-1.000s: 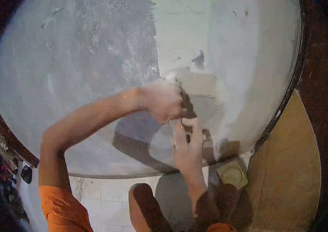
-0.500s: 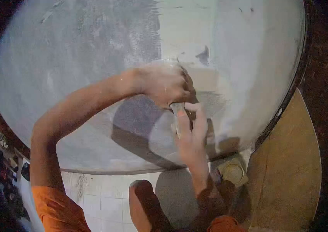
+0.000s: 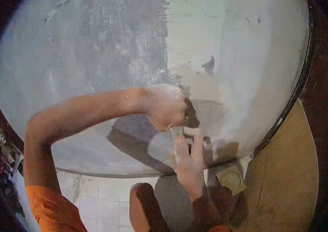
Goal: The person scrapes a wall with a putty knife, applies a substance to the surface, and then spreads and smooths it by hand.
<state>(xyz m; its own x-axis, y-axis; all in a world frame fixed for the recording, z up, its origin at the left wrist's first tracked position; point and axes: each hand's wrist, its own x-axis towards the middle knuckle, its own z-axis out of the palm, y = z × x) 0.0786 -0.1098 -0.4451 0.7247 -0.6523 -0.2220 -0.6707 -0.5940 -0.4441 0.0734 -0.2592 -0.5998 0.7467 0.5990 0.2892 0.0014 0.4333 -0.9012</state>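
My left hand [image 3: 167, 107], dusted with white, is closed in a fist over the grey-smeared surface [image 3: 94, 50]. My right hand [image 3: 189, 158] is just below it, fingers wrapped round a narrow pale handle [image 3: 177, 133]. The handle's upper end runs up into my left fist. Whatever is at the far end of the tool is hidden by the left hand, so its kind cannot be made out. A dark patch lies along the fist's right side. Above the hands, a ragged edge divides the streaky grey coating from a paler area [image 3: 191, 42].
A dark rim [image 3: 277, 125] borders the curved-looking surface. Near my right forearm stands a square beige container [image 3: 231, 179] with a round top. To the right is a brown panel [image 3: 287, 166]; white tiles [image 3: 100, 205] and my knee [image 3: 142, 205] show below.
Both hands and the pale handle have moved down together along the surface. The view has shifted slightly too, so the surface marks sit lower and further right.
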